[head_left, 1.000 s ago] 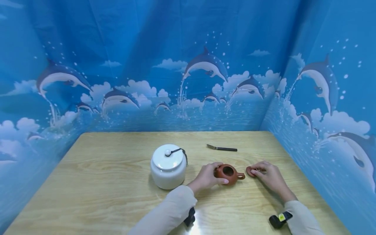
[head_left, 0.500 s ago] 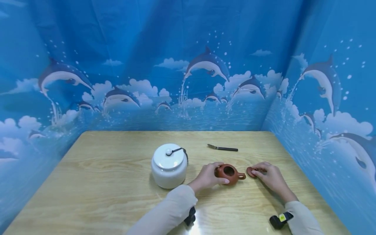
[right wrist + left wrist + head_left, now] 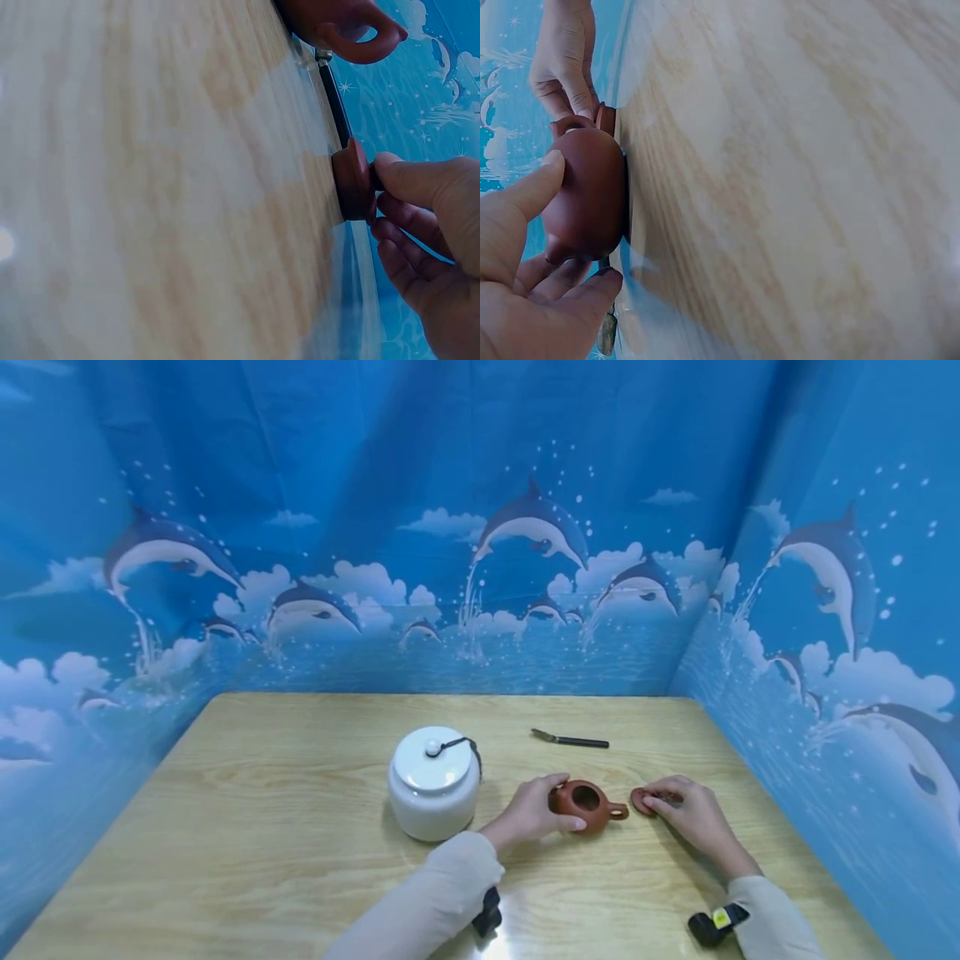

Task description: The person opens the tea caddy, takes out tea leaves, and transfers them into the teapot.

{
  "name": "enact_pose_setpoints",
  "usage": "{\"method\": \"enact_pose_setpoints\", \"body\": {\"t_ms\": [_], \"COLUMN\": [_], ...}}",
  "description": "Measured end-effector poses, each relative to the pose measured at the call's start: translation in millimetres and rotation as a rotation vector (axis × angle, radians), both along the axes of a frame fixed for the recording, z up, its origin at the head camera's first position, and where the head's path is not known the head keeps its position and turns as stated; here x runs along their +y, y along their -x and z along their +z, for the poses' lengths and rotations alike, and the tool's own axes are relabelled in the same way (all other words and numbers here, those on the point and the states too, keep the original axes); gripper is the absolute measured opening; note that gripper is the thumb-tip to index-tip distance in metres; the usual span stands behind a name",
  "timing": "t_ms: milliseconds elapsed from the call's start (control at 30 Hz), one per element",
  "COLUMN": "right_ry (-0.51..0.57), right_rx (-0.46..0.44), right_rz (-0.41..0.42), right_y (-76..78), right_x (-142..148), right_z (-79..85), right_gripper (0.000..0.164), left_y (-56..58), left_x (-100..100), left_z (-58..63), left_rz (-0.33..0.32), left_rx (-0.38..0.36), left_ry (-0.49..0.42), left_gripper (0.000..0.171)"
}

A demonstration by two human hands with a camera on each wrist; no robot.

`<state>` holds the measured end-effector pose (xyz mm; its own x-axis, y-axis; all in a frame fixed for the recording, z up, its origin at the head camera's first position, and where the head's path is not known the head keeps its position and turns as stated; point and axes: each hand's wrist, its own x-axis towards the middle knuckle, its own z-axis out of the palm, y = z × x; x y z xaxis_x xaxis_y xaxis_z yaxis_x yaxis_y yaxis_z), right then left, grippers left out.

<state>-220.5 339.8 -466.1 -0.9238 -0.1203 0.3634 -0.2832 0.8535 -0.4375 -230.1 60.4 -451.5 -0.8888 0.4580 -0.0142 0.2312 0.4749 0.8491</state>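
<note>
A reddish-brown clay teapot (image 3: pixel 597 816) stands on the table with its round mouth uncovered and its handle pointing right. My left hand (image 3: pixel 527 812) grips it from the spout side; in the left wrist view the thumb lies on the near flank of the teapot (image 3: pixel 589 191) and the other fingers reach round by the spout. Just past the handle, the matching teapot lid (image 3: pixel 640 802) sits on the tabletop. With thumb and fingers, my right hand (image 3: pixel 693 814) pinches its knob. In the right wrist view the lid (image 3: pixel 354 180) rests rim-down on the wood.
Left of the teapot stands a white lidded ceramic jar (image 3: pixel 432 789) with a dark cord at its knob. Behind the teapot lies a small dark-handled brush or knife (image 3: pixel 573 741). A blue dolphin-print curtain (image 3: pixel 360 527) encloses the wooden table (image 3: pixel 262 827) behind and at the sides.
The head view has shifted very slightly. Both hands, the teapot and the lid hold the same places on the table.
</note>
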Motion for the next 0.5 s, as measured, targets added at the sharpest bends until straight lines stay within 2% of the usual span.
{"method": "enact_pose_setpoints", "body": {"t_ms": [100, 200, 500], "right_ry": [0.022, 0.062, 0.127], "right_rx": [0.015, 0.022, -0.034], "right_rz": [0.006, 0.016, 0.050], "right_y": [-0.6, -1.2, 3.9], "right_x": [-2, -5, -18], "right_z": [0.0, 3.0, 18.8], "right_gripper": [0.014, 0.018, 0.028], "left_y": [0.4, 2.9, 6.6], "left_x": [-2, -4, -14], "left_z": [4.0, 11.7, 48.3], "left_rz": [-0.002, 0.002, 0.032], "left_rx": [-0.012, 0.007, 0.089], "left_ry": [-0.002, 0.014, 0.031], "left_gripper": [0.079, 0.080, 0.080]}}
